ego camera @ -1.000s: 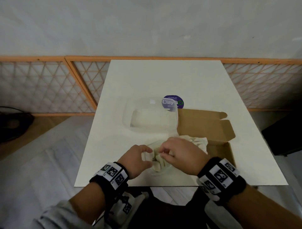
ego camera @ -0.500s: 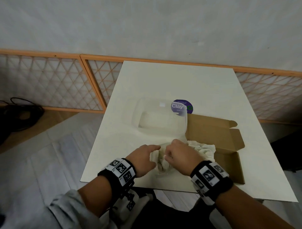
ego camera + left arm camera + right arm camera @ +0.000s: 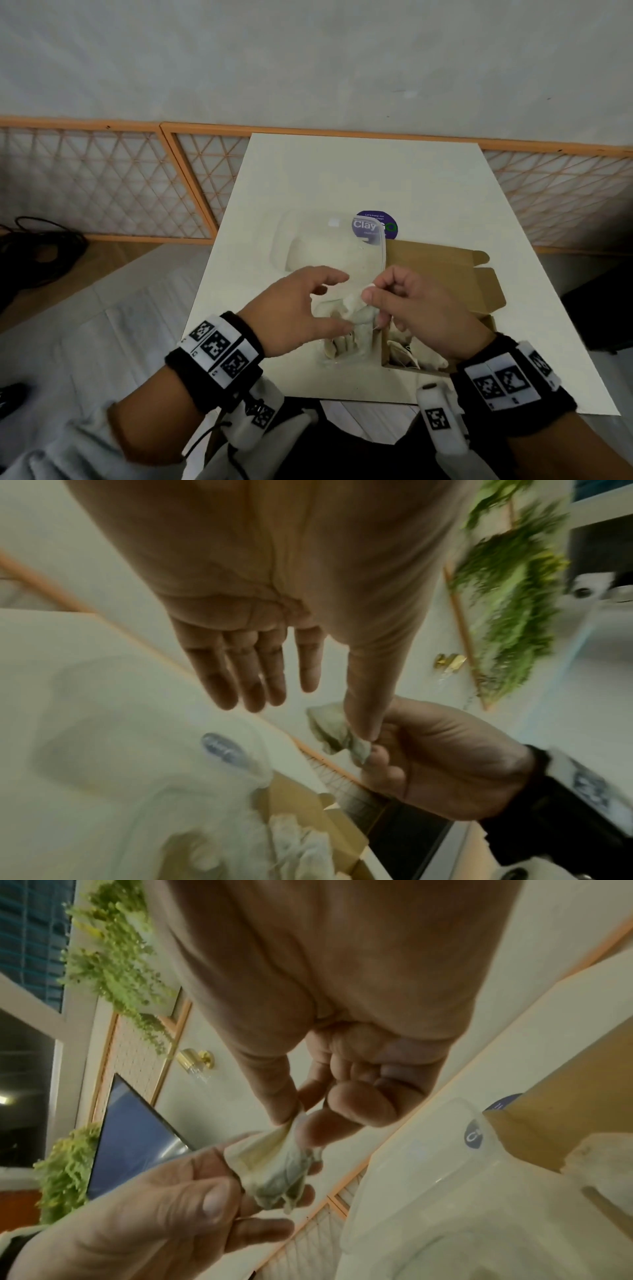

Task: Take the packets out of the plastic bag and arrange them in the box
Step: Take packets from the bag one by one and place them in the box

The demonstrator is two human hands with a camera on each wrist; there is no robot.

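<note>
My right hand (image 3: 369, 292) is raised over the table and pinches a small whitish packet (image 3: 274, 1169) between thumb and forefinger. My left hand (image 3: 330, 303) is open beside it with straight fingers (image 3: 246, 674), and its thumb touches the packet (image 3: 329, 729). Under both hands lies the crumpled clear plastic bag (image 3: 342, 337) with more pale packets in it. A brown cardboard box (image 3: 442, 270) lies open to the right, and pale crumpled material fills its near end (image 3: 407, 353). Just beyond the hands stands a clear plastic container (image 3: 308, 246).
A round purple label (image 3: 375, 224) reading "Clay" shows behind the container's far right corner. The white table (image 3: 342, 171) reaches to an orange lattice fence (image 3: 102, 181) against the wall. Black cables (image 3: 37, 253) lie on the floor at the left.
Both hands have risen off the bag. My left hand has let go and opened, while my right hand has lifted a packet clear of the bag.
</note>
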